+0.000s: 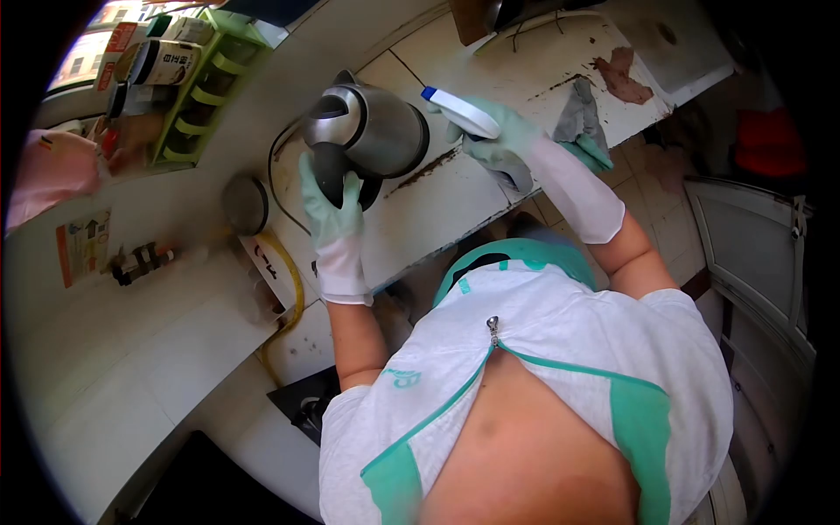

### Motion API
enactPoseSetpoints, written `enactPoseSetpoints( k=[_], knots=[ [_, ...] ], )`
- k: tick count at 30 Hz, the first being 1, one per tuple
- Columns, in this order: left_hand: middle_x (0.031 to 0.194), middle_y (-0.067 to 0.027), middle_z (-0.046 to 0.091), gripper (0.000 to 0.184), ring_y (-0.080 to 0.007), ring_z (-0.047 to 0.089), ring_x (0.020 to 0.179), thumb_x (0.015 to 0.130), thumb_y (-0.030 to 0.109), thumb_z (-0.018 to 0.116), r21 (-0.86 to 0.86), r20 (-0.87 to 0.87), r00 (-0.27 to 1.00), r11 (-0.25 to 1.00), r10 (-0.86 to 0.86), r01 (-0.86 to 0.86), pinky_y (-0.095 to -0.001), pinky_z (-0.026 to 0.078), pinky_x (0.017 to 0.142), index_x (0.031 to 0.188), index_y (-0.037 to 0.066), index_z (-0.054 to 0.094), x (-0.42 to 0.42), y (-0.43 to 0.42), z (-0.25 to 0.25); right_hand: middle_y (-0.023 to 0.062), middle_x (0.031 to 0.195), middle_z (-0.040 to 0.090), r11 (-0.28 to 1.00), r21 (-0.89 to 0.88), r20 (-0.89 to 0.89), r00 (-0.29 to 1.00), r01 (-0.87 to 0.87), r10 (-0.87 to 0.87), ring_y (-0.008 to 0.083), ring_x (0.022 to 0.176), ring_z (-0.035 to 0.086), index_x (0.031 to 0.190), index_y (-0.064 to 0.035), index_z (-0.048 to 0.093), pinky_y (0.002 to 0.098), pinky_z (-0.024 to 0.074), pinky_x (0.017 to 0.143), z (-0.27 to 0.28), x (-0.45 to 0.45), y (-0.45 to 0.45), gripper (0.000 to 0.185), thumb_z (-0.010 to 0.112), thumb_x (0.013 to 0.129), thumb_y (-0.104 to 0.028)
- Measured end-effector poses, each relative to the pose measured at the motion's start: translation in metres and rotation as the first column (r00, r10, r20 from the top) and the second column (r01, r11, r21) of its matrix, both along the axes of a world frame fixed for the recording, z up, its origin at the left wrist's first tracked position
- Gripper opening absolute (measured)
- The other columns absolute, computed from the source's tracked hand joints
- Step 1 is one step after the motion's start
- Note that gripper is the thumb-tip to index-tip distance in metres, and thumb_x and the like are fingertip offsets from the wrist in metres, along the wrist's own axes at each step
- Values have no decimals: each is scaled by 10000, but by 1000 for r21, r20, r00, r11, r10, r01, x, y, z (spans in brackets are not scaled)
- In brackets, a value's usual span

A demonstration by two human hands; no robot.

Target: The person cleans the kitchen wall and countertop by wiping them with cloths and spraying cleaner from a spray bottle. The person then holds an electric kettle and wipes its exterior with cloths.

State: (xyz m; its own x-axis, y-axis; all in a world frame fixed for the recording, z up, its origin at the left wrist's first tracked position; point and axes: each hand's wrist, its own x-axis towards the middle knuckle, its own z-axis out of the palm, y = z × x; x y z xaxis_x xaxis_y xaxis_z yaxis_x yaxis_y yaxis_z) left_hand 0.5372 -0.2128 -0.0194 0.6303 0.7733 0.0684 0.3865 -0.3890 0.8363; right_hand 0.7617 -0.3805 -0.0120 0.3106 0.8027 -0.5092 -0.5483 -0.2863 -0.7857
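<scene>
My left hand (337,210), in a pale green and white rubber glove, is wrapped round the black handle of a steel electric kettle (385,131), which lies tilted over the white counter. In my right hand (507,140), gloved the same way, is a spray bottle; its white spray head with a blue nozzle (464,112) points toward the kettle. Beneath that hand shows a greyish piece (512,178), partly hidden, which I cannot make out. A grey cloth (579,118) lies on the counter right of the right hand.
The white tiled counter (446,197) has brown stains and a reddish-brown patch (623,75). A round kettle base (245,204) with a black cord stands by the wall. At the upper left is a green rack (206,96) with jars. A yellow hose (293,271) hangs below.
</scene>
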Motion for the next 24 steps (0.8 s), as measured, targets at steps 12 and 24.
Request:
enactPoseSetpoints(
  k=[12, 24],
  knots=[
    [1341, -180, 492, 593, -257, 504, 1216, 876, 33, 573, -69, -4, 1000, 998, -10, 10, -352, 374, 1043, 1419, -51, 350, 12, -5, 12, -9, 959, 606, 831, 441, 481, 693, 339, -537, 77, 815, 546, 1346, -118, 518, 232, 470, 688, -44, 90, -67, 556, 548, 815, 45],
    [1305, -251, 535, 704, -336, 587, 1131, 915, 321, 623, 179, -332, 934, 981, 135, -78, -378, 459, 947, 1444, -36, 327, 18, -24, 30, 100, 1148, 614, 886, -89, 936, 342, 455, -82, 183, 986, 601, 1329, -56, 501, 302, 480, 788, -196, 243, -205, 545, 650, 808, -108]
  ],
)
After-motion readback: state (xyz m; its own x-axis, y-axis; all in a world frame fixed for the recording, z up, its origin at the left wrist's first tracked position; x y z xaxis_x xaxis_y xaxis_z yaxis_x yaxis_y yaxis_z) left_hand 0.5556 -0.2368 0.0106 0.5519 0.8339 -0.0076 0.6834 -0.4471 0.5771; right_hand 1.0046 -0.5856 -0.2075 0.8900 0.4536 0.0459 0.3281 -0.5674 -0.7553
